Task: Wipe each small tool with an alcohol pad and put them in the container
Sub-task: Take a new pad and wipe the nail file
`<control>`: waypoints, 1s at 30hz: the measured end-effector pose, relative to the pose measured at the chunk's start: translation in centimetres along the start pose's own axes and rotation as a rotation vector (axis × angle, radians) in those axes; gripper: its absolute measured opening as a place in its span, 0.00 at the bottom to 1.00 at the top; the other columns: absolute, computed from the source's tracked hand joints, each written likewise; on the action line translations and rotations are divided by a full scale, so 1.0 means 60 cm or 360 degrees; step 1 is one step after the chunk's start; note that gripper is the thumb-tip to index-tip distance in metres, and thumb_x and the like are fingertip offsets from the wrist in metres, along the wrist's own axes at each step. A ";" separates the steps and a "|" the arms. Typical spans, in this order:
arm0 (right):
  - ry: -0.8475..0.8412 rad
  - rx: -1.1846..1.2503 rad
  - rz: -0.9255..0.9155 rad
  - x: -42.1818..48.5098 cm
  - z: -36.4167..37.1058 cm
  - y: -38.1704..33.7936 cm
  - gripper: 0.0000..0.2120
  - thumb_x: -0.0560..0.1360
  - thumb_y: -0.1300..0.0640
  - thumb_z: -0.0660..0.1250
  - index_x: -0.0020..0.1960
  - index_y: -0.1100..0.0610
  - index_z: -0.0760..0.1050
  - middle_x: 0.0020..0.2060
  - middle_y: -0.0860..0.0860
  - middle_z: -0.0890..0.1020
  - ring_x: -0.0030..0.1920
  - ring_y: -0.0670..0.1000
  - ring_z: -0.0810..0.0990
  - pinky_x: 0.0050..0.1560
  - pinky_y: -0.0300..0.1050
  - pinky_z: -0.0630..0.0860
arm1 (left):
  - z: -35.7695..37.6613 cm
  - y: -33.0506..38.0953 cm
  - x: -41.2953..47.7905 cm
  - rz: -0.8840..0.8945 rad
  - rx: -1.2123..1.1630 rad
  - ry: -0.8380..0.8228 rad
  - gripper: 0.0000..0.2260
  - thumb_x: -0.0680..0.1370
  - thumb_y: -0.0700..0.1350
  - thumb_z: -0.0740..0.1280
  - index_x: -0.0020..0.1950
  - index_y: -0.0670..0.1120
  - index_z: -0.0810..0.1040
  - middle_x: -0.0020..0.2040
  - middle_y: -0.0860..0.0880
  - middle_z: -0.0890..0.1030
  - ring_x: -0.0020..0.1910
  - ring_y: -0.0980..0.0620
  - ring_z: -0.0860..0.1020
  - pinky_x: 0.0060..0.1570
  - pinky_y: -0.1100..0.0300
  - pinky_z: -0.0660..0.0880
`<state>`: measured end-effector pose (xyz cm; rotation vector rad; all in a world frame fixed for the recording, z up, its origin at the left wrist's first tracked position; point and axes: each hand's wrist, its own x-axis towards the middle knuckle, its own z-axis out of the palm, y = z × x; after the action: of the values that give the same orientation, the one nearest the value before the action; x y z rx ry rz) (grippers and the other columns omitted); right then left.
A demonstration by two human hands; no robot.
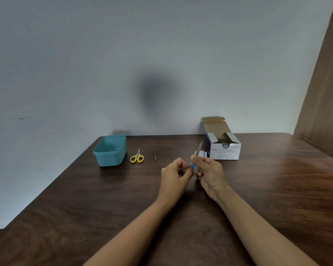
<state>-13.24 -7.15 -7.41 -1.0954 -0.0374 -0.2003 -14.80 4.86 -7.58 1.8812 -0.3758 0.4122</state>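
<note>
A small blue-and-white alcohol pad packet (193, 163) is pinched between my two hands over the middle of the table. My left hand (175, 173) grips its lower blue end and my right hand (208, 169) grips its upper white end. A slim grey nail file (200, 146) lies behind my right hand, partly hidden. Yellow-handled scissors (137, 156) and thin tweezers (154, 153) rest on the table further left. The teal container (110, 150) stands open at the far left, with nothing visible inside.
An open white box of alcohol swabs (224, 146) sits at the back right near the wall. The dark wooden table (85, 198) ends at the wall behind and drops off along its left edge. A brown panel (323, 93) rises at the right.
</note>
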 end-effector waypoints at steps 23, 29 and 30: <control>-0.0170 -0.0030 0.0133 0.005 0.000 -0.005 0.05 0.73 0.62 0.68 0.39 0.61 0.79 0.22 0.49 0.68 0.27 0.46 0.65 0.30 0.37 0.67 | -0.005 -0.001 -0.005 -0.0086 -0.0170 -0.0044 0.04 0.76 0.43 0.70 0.42 0.45 0.79 0.38 0.46 0.84 0.40 0.43 0.82 0.43 0.50 0.78; -0.0190 -0.0037 0.0136 -0.002 0.002 -0.011 0.10 0.77 0.61 0.64 0.41 0.63 0.81 0.22 0.50 0.69 0.25 0.44 0.68 0.27 0.34 0.71 | -0.007 0.004 -0.009 -0.0085 -0.0207 -0.0025 0.04 0.75 0.42 0.70 0.42 0.43 0.79 0.37 0.48 0.84 0.40 0.47 0.83 0.46 0.49 0.80; -0.0197 -0.0059 0.0134 -0.002 0.002 -0.011 0.10 0.77 0.60 0.64 0.41 0.63 0.81 0.23 0.50 0.69 0.26 0.44 0.68 0.27 0.34 0.71 | -0.007 0.004 -0.009 -0.0089 -0.0209 -0.0017 0.04 0.75 0.41 0.70 0.42 0.43 0.79 0.37 0.48 0.84 0.40 0.49 0.83 0.47 0.50 0.80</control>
<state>-13.47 -7.35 -6.80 -1.1427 -0.0987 -0.0578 -15.45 5.22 -7.51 1.7622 -0.3486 0.3319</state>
